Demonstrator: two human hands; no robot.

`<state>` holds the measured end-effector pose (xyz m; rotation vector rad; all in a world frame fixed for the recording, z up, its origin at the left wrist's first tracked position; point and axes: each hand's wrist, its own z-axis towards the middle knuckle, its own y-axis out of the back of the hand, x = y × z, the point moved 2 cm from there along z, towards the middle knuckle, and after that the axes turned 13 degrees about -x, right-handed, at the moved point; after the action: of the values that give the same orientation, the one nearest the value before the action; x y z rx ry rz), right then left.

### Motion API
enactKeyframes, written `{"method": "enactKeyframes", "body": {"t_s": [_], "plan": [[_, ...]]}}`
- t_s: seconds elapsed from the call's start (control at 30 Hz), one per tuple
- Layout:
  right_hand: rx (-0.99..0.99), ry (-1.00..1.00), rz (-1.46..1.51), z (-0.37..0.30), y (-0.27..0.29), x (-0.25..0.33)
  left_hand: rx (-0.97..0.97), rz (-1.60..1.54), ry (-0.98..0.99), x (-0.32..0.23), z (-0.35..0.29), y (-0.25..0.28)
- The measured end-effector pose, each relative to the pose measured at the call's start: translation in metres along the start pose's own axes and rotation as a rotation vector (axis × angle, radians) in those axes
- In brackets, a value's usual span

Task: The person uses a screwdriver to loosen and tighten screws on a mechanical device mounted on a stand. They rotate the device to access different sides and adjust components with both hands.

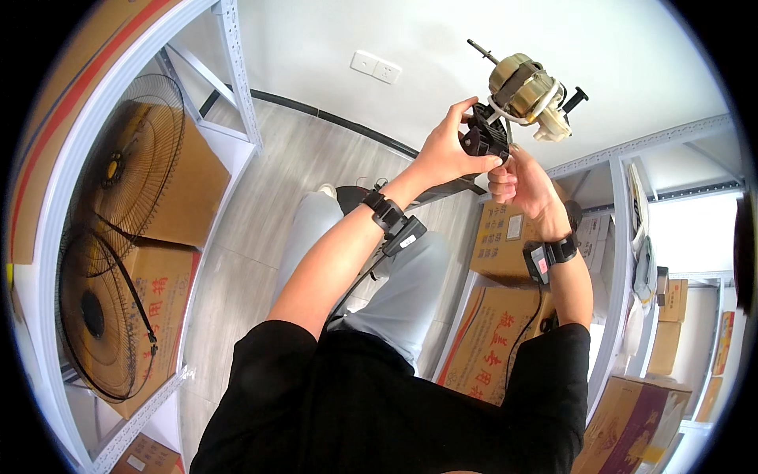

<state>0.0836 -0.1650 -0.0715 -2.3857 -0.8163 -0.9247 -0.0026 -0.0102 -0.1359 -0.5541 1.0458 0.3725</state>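
An electric fan motor (517,83) with a bare metal shaft stands in front of me, its body brass-coloured. White wires (545,99) run round it beside a pale gearbox (553,125) and a black knob (576,98). Just below the motor is a ribbed black plastic housing (485,136). My left hand (447,152) grips this housing, thumb beneath and fingers over its top. Against its lower right edge, my right hand (523,183) has its fingers curled closed; whatever they pinch is hidden.
Two round fan grilles (118,170) lean on cardboard boxes (185,178) in the left shelf rack. A second rack (620,213) with cartons (501,328) stands right. Ahead is a white wall with a socket plate (376,67). A dark base (442,189) lies below my hands.
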Motion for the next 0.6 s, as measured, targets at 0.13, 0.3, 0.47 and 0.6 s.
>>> {"method": "enactKeyframes", "body": {"t_s": [0.13,0.3,0.47,0.6], "plan": [[-0.034,0.038,-0.04,-0.007,-0.001,-0.001,0.036,-0.021,0.027,-0.002,-0.001,0.0],[-0.11,0.255,-0.107,-0.01,0.003,-0.001,0.024,-0.042,0.055,-0.004,-0.002,0.001],[-0.261,0.948,-0.765,-0.002,0.017,-0.01,0.013,-0.093,0.084,-0.004,-0.001,0.0],[-0.51,1.746,-1.336,-0.001,0.018,-0.011,0.038,-0.076,0.076,-0.001,-0.001,-0.001]]}}
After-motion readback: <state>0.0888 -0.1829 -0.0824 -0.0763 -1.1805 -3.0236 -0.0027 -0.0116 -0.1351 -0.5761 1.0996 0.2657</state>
